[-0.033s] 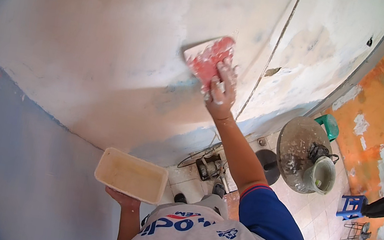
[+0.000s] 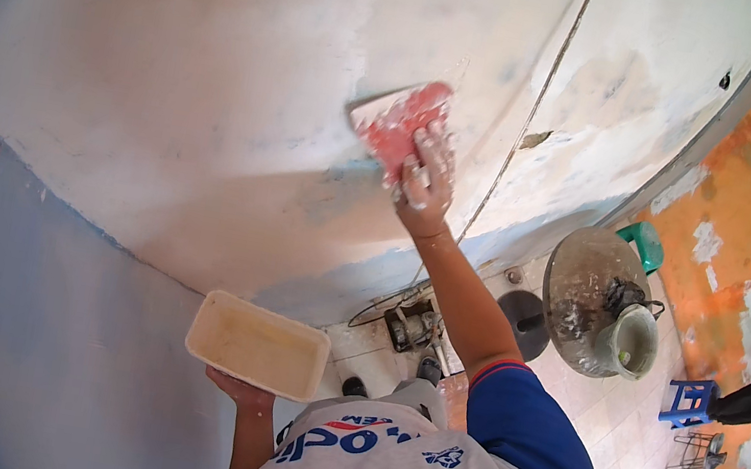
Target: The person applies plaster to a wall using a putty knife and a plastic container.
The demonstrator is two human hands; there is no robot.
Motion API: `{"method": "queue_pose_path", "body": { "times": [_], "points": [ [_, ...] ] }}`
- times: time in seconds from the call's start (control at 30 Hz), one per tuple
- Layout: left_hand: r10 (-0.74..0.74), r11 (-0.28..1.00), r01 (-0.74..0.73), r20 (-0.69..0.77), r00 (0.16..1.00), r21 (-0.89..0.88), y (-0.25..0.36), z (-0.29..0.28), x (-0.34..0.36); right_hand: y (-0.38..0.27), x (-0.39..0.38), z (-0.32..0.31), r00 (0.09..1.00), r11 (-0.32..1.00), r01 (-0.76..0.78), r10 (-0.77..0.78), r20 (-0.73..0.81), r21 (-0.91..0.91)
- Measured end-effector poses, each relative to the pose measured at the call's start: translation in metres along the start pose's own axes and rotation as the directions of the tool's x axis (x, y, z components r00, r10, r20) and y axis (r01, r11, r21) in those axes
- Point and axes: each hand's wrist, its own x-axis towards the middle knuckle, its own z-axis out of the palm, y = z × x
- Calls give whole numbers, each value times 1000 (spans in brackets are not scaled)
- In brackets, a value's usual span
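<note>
My right hand (image 2: 431,172), smeared with white paste, grips a red putty spreader (image 2: 404,122) that is also coated in white. The broad edge of the spreader lies against the patchy white wall (image 2: 226,60) in front of me, and its shadow falls beside it. Low on the left, my left hand (image 2: 242,391) holds up a cream rectangular tub (image 2: 257,346) from below; most of its fingers are hidden beneath the tub. A thin pale residue covers the inside of the tub.
A dark crack (image 2: 548,80) runs down the wall. To the right stands a round table (image 2: 575,288) bearing a pot (image 2: 625,344) and a black bag. A green stool (image 2: 642,246), a blue stool (image 2: 690,404) and a dusty machine (image 2: 409,328) are on the tiled floor.
My right hand and the spreader have slid a little down and to the left along the wall. The tub in my left hand is nearly still.
</note>
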Motion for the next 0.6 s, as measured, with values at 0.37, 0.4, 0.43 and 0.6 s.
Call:
{"method": "queue_pose_path", "body": {
  "times": [0.37,0.4,0.43,0.6],
  "points": [
    [-110,993,114,-104,988,38,6,-18,18,-16,20,-46,968,970,-36,-26,-248,-240],
    [-125,991,130,-112,986,34,6,-25,21,-9,33,-45,949,960,-51,-39,-314,-274],
    [-123,992,126,-106,987,18,5,-27,24,-4,42,-45,964,956,-55,-24,-263,-288],
    [-145,989,145,-92,985,-10,-1,-32,41,-16,33,-44,996,941,17,14,90,-339]
  ]
}}
